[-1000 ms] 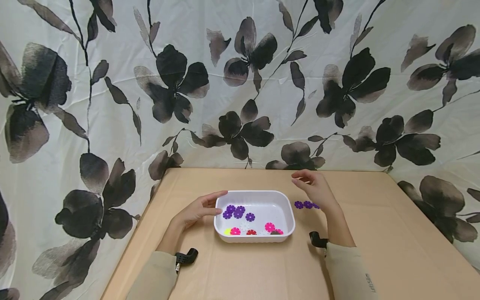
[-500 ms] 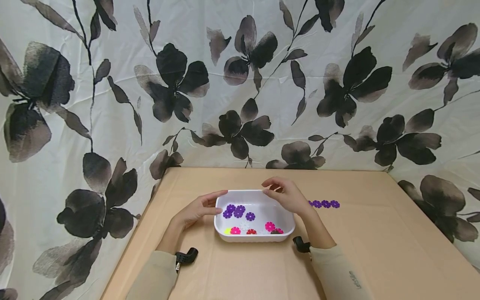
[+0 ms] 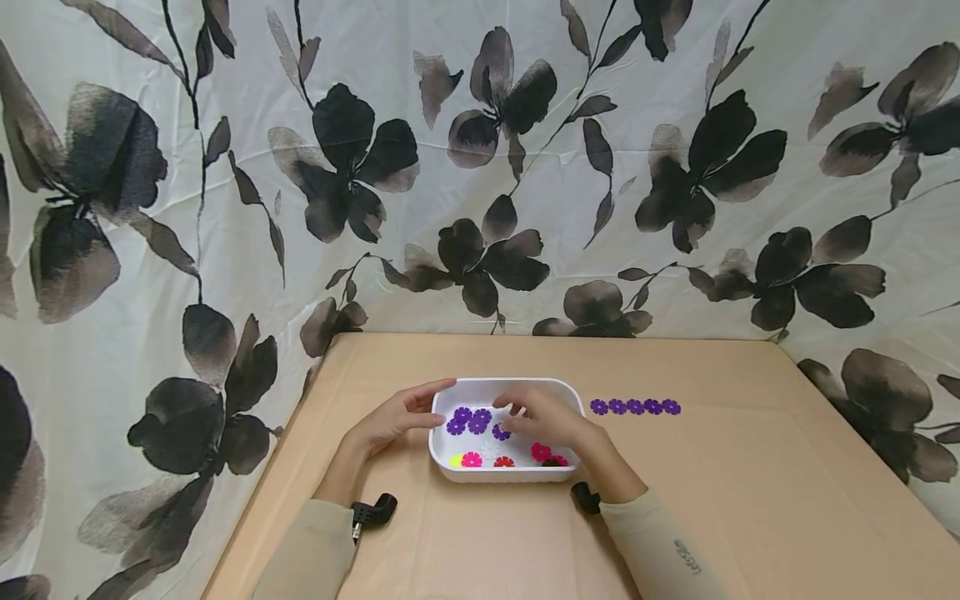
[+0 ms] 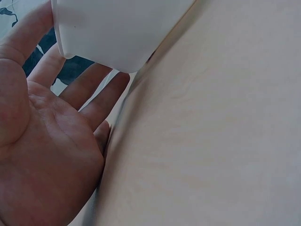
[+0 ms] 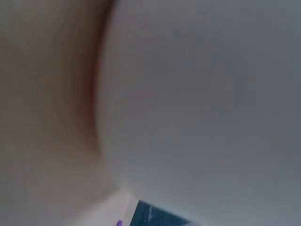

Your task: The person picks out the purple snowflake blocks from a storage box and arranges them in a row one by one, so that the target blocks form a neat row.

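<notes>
A white plastic tray (image 3: pixel 504 475) stands on the table, holding small flower-shaped discs. My left hand (image 3: pixel 392 425) holds its left corner, thumb at the side rim and index finger along the back rim; in the left wrist view the other fingers (image 4: pixel 106 96) lie against the tray's outside. My right hand (image 3: pixel 551 417) reaches over the right side into the tray. Its thumb and bent index finger stand apart close to a single purple disc (image 3: pixel 498 432), partly covered by the thumb. Left of that lies a cluster of purple discs (image 3: pixel 477 422). The right wrist view shows mostly the tray's blurred outer wall.
A straight row of several purple discs (image 3: pixel 635 407) lies on the table right of the tray. Pink (image 3: pixel 471 460), red (image 3: pixel 504 462) and yellow (image 3: pixel 455 460) discs lie along the tray's front. A floral cloth (image 3: pixel 465 167) hangs behind the table (image 3: pixel 750 467).
My right hand has moved left from over the purple row, across the tray's back rim and down into the tray. The whole row now shows. My left hand has stayed at the tray.
</notes>
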The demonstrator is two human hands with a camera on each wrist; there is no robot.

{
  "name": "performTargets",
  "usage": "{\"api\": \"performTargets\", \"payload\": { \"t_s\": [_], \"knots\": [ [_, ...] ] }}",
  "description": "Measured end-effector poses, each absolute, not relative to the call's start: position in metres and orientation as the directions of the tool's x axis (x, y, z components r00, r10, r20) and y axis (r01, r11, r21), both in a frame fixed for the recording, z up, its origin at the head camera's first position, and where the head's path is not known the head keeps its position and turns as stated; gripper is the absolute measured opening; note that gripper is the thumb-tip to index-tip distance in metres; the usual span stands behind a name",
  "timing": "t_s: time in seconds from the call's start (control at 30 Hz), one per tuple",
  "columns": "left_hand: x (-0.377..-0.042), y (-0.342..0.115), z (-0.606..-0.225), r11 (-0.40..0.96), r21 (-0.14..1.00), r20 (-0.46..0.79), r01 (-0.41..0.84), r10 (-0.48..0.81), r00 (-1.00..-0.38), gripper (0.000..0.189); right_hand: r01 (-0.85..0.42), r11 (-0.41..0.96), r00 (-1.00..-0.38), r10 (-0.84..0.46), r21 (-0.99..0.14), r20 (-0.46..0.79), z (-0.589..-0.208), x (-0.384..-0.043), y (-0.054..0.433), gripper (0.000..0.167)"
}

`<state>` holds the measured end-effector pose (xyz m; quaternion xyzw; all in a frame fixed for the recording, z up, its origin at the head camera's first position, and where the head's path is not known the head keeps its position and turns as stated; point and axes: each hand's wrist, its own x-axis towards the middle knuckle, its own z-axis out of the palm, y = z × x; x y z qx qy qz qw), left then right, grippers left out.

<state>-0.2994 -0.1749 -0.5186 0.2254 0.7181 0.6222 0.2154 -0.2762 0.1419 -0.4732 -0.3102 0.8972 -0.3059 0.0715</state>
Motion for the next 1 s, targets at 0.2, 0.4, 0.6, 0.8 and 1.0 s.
{"api": "performTargets", "payload": {
  "t_s": [0.2, 0.4, 0.6, 0.8, 1.0],
  "knots": [
    [-0.300, -0.174, -0.519, 0.128, 0.990, -0.028, 0.060, 0.596, -0.802, 0.069, -0.538, 0.632, -0.763, -0.647, -0.558, 0.003, -0.483, -0.274, 0.136, 0.033],
    [-0.301, -0.175, -0.518, 0.127, 0.990, -0.031, 0.055, 0.595, -0.803, 0.069, -0.570, 0.652, -0.741, -0.671, -0.501, -0.031, -0.482, -0.273, 0.135, 0.027],
    [-0.300, -0.175, -0.518, 0.125, 0.991, -0.031, 0.054, 0.590, -0.807, 0.070, -0.571, 0.677, -0.752, -0.658, -0.465, -0.033, -0.481, -0.272, 0.133, 0.025],
    [-0.301, -0.175, -0.517, 0.122, 0.991, -0.030, 0.052, 0.590, -0.807, 0.070, -0.564, 0.706, -0.775, -0.632, -0.428, -0.020, -0.484, -0.273, 0.133, 0.023],
    [-0.301, -0.174, -0.517, 0.116, 0.992, -0.026, 0.054, 0.596, -0.803, 0.069, -0.541, 0.719, -0.791, -0.612, -0.435, -0.027, -0.487, -0.274, 0.134, 0.021]
  ]
}}
